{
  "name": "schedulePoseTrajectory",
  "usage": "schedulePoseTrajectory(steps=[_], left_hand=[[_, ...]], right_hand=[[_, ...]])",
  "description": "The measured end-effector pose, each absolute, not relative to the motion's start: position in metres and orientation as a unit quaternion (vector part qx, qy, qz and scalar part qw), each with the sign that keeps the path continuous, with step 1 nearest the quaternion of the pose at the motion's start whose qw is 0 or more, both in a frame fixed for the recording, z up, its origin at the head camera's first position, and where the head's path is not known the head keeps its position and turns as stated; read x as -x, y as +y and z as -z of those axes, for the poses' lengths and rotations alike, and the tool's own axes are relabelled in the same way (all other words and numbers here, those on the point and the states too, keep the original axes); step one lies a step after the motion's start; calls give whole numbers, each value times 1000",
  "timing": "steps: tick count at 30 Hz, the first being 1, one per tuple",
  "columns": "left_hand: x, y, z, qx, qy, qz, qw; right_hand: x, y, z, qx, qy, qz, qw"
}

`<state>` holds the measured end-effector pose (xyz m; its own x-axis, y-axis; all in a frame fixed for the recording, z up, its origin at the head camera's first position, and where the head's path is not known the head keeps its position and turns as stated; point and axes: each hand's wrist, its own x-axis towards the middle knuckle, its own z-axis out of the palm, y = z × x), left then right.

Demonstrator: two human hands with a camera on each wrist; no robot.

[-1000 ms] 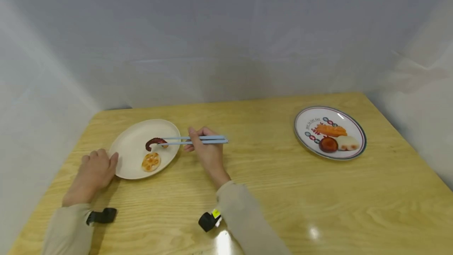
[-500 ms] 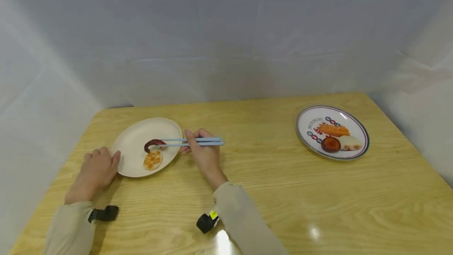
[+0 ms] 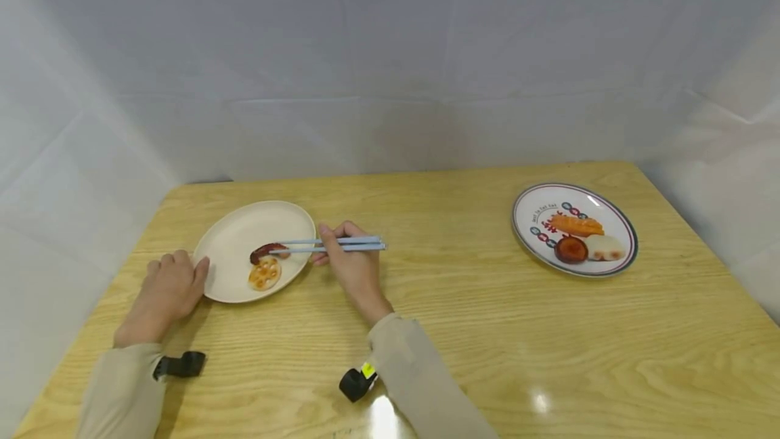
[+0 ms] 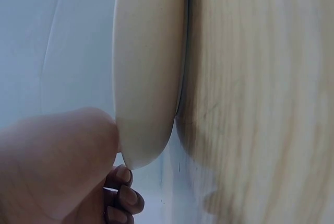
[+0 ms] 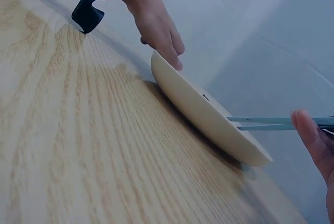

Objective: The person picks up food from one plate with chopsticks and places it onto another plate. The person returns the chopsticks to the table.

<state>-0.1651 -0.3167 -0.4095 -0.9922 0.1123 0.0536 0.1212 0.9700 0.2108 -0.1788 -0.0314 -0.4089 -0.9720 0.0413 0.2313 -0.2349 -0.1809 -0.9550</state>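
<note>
My right hand (image 3: 356,275) grips a pair of pale blue chopsticks (image 3: 359,244), which point left over the cream plate (image 3: 234,232). Their tips are at a dark red octopus tentacle piece (image 3: 261,253) on that plate; whether they clamp it I cannot tell. Touching or just below the tentacle piece lies a browned lotus root slice (image 3: 265,275). At the plate's left rim, my left hand (image 3: 170,290) holds the edge; the left wrist view has its thumb (image 4: 88,135) against the rim and curled fingers (image 4: 125,198) beyond it. The plate's wall hides the food in the right wrist view.
A white patterned plate (image 3: 530,205) stands at the right of the wooden table (image 3: 439,303). On it lie an orange piece (image 3: 575,225), a round brown piece (image 3: 571,249) and a whitish piece (image 3: 604,248). Pale sheeting (image 3: 396,87) hangs behind the table.
The tentacle piece has gone from a curved arch to a flatter, turned pose, nearer the lotus root slice. Both hands keep their holds; the whole scene has shifted slightly in the head view.
</note>
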Motion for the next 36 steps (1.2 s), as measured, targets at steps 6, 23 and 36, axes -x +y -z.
schedulePoseTrajectory(steps=[6,23,36], left_hand=[[167,-317,407,42,-994,103,-7],[166,-316,407,39,-994,99,-6],[167,-318,407,40,-994,101,-12]], right_hand=[[181,-36,409,-95,-645,-753,93],[179,-39,416,-160,-619,-759,122],[181,-23,401,-115,-645,-743,138]])
